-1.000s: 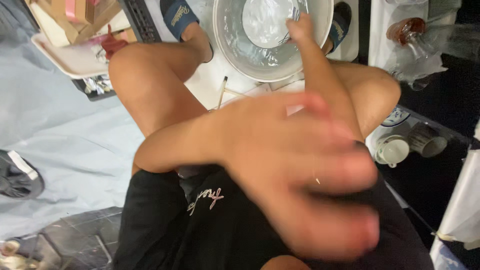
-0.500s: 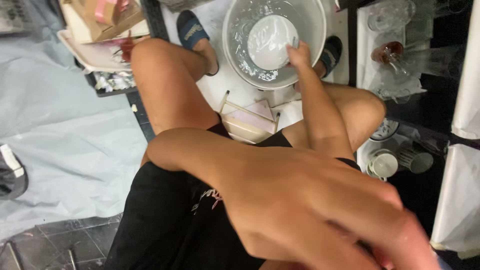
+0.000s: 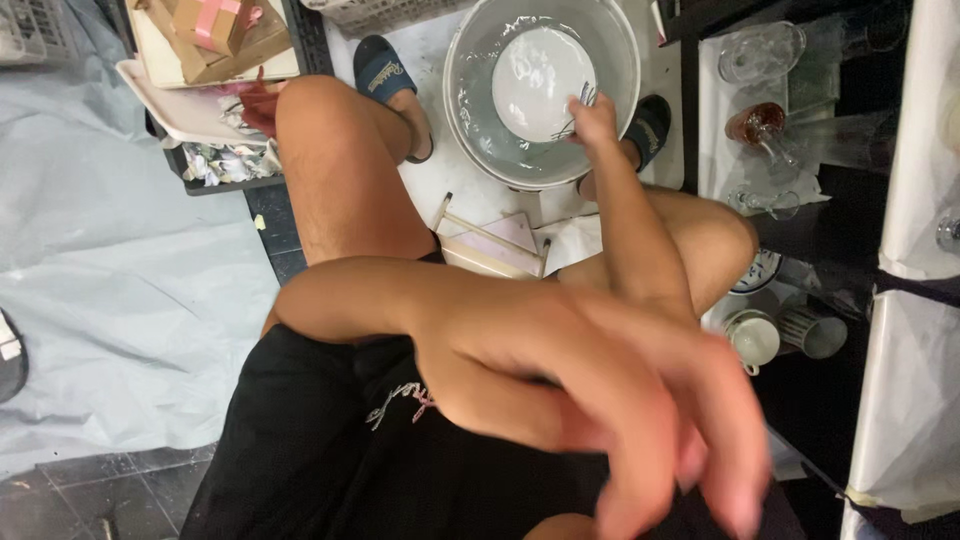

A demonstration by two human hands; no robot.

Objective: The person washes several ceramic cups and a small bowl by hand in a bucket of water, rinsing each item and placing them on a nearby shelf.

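Observation:
My right hand (image 3: 594, 118) reaches down into a large clear basin (image 3: 470, 120) of water on the floor between my feet. Its fingers grip the right edge of a white plate (image 3: 535, 80) lying in the basin. My left hand (image 3: 640, 420) is raised close to the camera, blurred, with fingers spread and nothing in it. It hides part of my lap and my black shorts (image 3: 330, 450).
Blue slippers (image 3: 385, 70) flank the basin. A small wooden rack (image 3: 490, 245) lies below the basin. Stemmed glasses (image 3: 760, 130) stand on a white surface at right, mugs (image 3: 755, 338) below them. A cardboard box with pink ribbon (image 3: 215, 30) sits upper left; a grey sheet (image 3: 110, 290) covers the left floor.
My left hand has dropped toward the lower right of the view, uncovering my knees and the basin. My right hand stays on the plate's edge in the basin.

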